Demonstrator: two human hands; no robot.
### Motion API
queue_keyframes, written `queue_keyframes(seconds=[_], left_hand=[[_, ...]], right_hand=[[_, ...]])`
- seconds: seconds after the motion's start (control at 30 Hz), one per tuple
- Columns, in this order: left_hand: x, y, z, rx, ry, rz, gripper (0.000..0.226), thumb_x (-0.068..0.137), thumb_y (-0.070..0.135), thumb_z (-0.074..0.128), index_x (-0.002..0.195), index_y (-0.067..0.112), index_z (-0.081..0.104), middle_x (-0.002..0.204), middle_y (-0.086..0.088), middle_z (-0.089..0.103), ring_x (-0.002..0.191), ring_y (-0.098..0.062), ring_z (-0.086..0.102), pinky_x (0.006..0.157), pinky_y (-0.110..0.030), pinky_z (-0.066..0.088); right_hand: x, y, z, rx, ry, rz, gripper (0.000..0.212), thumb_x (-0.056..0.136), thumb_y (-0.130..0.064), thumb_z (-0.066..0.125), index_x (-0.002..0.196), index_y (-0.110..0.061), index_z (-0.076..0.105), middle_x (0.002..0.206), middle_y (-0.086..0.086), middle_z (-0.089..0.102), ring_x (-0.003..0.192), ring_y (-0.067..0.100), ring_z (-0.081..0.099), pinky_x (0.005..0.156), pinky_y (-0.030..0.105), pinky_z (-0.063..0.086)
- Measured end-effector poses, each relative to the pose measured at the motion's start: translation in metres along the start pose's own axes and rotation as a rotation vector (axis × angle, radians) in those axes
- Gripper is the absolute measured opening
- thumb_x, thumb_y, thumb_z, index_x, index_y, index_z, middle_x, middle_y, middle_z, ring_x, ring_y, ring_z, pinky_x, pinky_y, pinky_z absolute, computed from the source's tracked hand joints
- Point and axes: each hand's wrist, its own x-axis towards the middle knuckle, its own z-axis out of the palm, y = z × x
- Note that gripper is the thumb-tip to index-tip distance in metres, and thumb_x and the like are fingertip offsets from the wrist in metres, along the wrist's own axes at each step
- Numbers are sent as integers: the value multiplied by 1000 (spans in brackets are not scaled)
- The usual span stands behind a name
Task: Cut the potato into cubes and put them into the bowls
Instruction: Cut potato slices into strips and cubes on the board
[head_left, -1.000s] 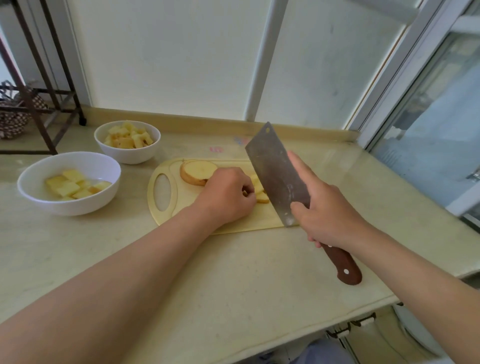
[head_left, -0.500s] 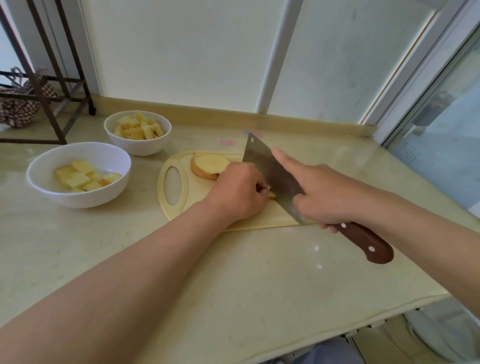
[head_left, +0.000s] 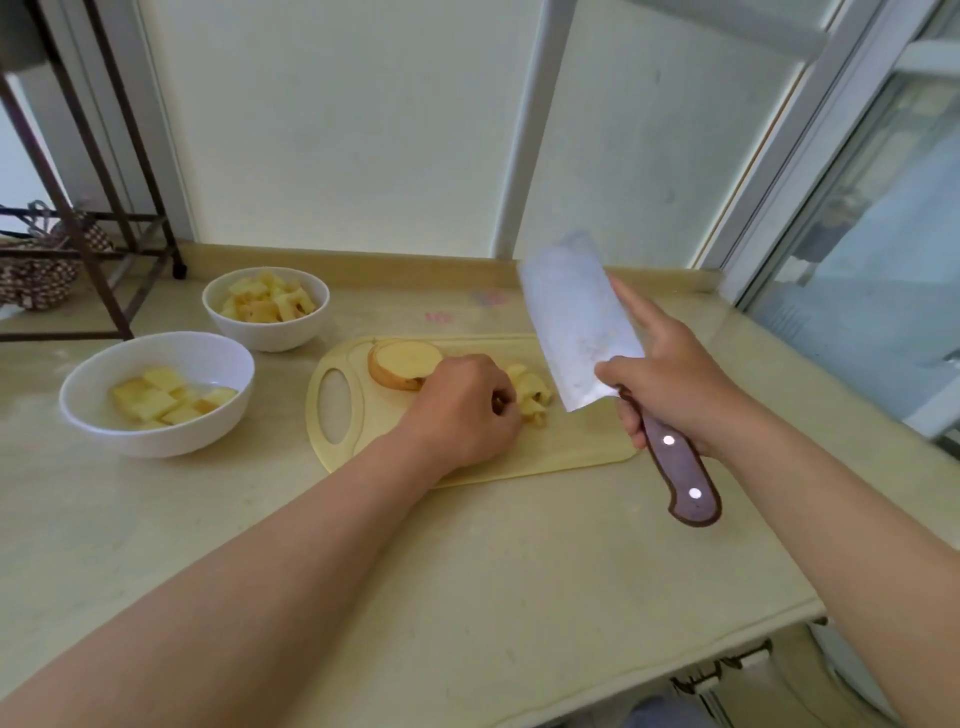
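The board (head_left: 571, 452) lies under the left hand (head_left: 462, 410). A near bowl (head_left: 156, 441) and a far bowl (head_left: 265, 335), both holding cubes, sit to its left. The right hand (head_left: 675, 384) grips the cleaver (head_left: 571, 322), forefinger along the blade. A slab (head_left: 402, 361) lies just beyond the left hand, whose curled fingers pin the strips (head_left: 532, 395). These look firm and wet, likely slippery, so they are best held bunched with the knuckles forward. Half a second ago the blade was down at those knuckles; now it is raised.

The left hand (head_left: 462, 410) and the right hand (head_left: 675, 387) are shown uncovered. Both forearms are bare along the whole visible length, up to the frame edge.
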Motion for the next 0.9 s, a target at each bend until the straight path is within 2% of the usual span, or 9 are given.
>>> queue_keyframes(seconds=[0.07, 0.17, 0.3, 0.43, 0.53, 0.67, 0.73, 0.8, 0.9], left_hand=[[0, 0, 0, 8, -9, -3, 12, 75, 18, 65, 75, 10, 74, 82, -3, 68, 72, -20, 62, 69, -38, 54], [1, 1, -1, 17, -24, -18, 12, 77, 19, 66, 81, 11, 74, 87, -2, 66, 77, -18, 61, 73, -37, 53], [1, 5, -2, 32, -47, -73, 25, 79, 27, 67, 100, 15, 68, 100, 1, 60, 92, -17, 57, 81, -28, 48], [0, 10, -4, 112, -126, -93, 59, 81, 42, 63, 133, 17, 53, 131, 0, 54, 119, -18, 50, 100, -30, 40], [0, 10, -2, 170, -165, -91, 65, 83, 41, 63, 141, 16, 47, 141, -1, 48, 129, -19, 45, 106, -28, 35], [0, 10, 1, 167, -65, -97, 50, 82, 33, 70, 127, 15, 61, 121, -2, 58, 109, -21, 56, 94, -29, 44], [2, 11, 2, 128, -55, -121, 38, 81, 30, 74, 115, 13, 68, 110, -3, 62, 96, -21, 59, 86, -31, 47], [4, 11, 3, 127, -58, -131, 30, 80, 29, 75, 99, 6, 72, 98, -7, 66, 86, -22, 60, 81, -37, 50], [5, 11, 3, 107, -45, -167, 34, 78, 30, 78, 87, -1, 68, 88, -14, 69, 81, -27, 62, 77, -45, 51]], right_hand=[[-1, 17, -11, 210, 38, 86, 87, 91, 7, 56, 154, -50, 37, 63, 13, 52, 41, 24, 48, 40, 30, 44], [-4, 40, -19, 304, 50, 188, 82, 92, 8, 57, 156, -42, 40, 62, 12, 56, 42, 21, 47, 38, 27, 41], [-5, 56, -25, 261, 67, 266, 80, 92, 7, 61, 154, -40, 43, 58, 2, 68, 43, 21, 54, 37, 27, 43], [-2, 60, -26, 206, 45, 295, 77, 91, 9, 63, 153, -33, 46, 56, 4, 66, 41, 20, 55, 35, 25, 42], [0, 60, -23, 107, 0, 285, 75, 91, 7, 62, 153, -32, 44, 60, 11, 62, 40, 21, 54, 35, 26, 43], [2, 52, -14, -215, -73, 211, 60, 95, -21, 64, 148, -39, 44, 82, 4, 66, 44, 24, 63, 42, 38, 56], [1, 45, -10, -418, -115, 158, 53, 97, -38, 60, 147, -36, 43, 97, -3, 65, 46, 23, 69, 43, 36, 57], [0, 40, -3, -527, -156, 121, 52, 99, -45, 55, 147, -31, 42, 105, -3, 64, 46, 20, 69, 42, 30, 53], [-5, 34, 7, -573, -222, 77, 49, 100, -50, 53, 143, -28, 45, 111, -1, 64, 46, 22, 69, 56, 38, 61]])
